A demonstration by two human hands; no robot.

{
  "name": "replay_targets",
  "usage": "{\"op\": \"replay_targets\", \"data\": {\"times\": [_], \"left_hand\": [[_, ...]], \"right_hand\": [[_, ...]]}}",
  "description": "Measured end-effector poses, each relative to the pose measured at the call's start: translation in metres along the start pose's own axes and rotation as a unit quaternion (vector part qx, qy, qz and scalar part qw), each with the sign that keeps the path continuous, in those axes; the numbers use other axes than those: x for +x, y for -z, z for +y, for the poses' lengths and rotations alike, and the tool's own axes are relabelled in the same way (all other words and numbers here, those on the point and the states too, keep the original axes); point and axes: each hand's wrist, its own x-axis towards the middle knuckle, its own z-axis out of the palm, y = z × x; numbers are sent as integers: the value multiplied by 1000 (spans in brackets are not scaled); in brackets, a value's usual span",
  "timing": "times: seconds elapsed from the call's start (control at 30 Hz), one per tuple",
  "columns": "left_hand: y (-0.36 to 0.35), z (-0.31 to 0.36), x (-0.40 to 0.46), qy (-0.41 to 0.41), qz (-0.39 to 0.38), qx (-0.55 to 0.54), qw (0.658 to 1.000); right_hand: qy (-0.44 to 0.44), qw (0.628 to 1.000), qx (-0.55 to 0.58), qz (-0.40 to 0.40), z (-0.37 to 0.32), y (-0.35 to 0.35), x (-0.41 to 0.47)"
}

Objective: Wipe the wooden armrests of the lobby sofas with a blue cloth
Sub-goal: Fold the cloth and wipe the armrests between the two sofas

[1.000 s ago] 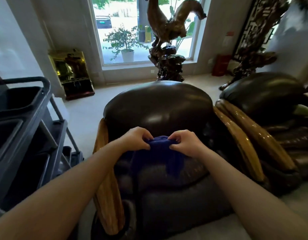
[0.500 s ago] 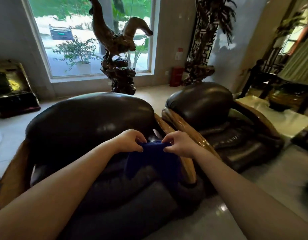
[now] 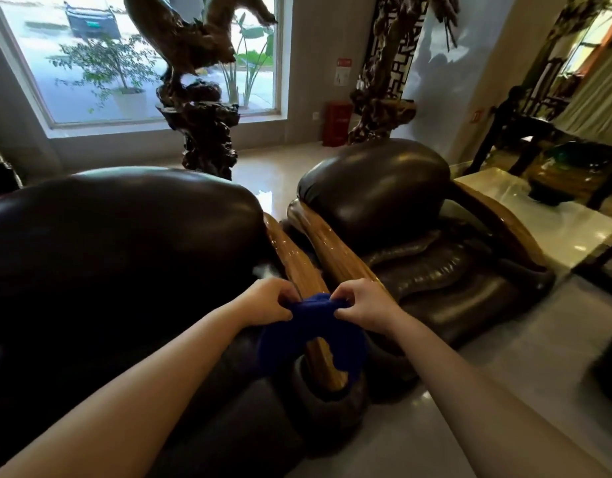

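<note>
My left hand [image 3: 270,302] and my right hand [image 3: 360,304] both pinch the top of a blue cloth [image 3: 310,331], which hangs draped over the glossy wooden armrest [image 3: 297,267] on the right side of the near dark leather sofa [image 3: 118,243]. The cloth covers the armrest's lower middle part. A second dark leather sofa [image 3: 383,191] stands just to the right, with its own wooden armrest [image 3: 335,246] close beside the first one and another armrest [image 3: 497,219] on its far side.
A carved wooden bird sculpture [image 3: 197,77] stands behind the sofas before a large window [image 3: 90,63]. A red box [image 3: 337,127] sits by the wall. A low glossy table [image 3: 538,215] with a dark bowl lies at the right. Shiny tiled floor [image 3: 504,374] stretches to the right.
My view has swung to the right. Both hands carried the cloth from over the near sofa's seat to its right wooden armrest, where it now drapes over the wood.
</note>
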Motion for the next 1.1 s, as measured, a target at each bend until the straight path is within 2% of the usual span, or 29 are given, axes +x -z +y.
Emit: {"op": "replay_targets", "data": {"times": [0.3, 0.43, 0.67, 0.83, 0.93, 1.1], "left_hand": [[-61, -10, 105, 55, 31, -53, 997], [-95, -28, 135, 103, 33, -62, 992], [-175, -55, 166, 203, 81, -91, 972], [-218, -79, 191, 231, 88, -108, 963], [-222, -96, 210, 230, 100, -106, 962], [-221, -131, 247, 213, 177, -96, 956]], "right_hand": [[-24, 998, 8, -61, 106, 18, 90], [-24, 994, 5, -103, 153, -3, 124], [-12, 986, -1, -167, 224, -43, 163], [2, 979, -14, -205, 264, -69, 190], [26, 979, -18, -203, 276, -80, 215], [44, 987, -30, -149, 289, -104, 265]]}}
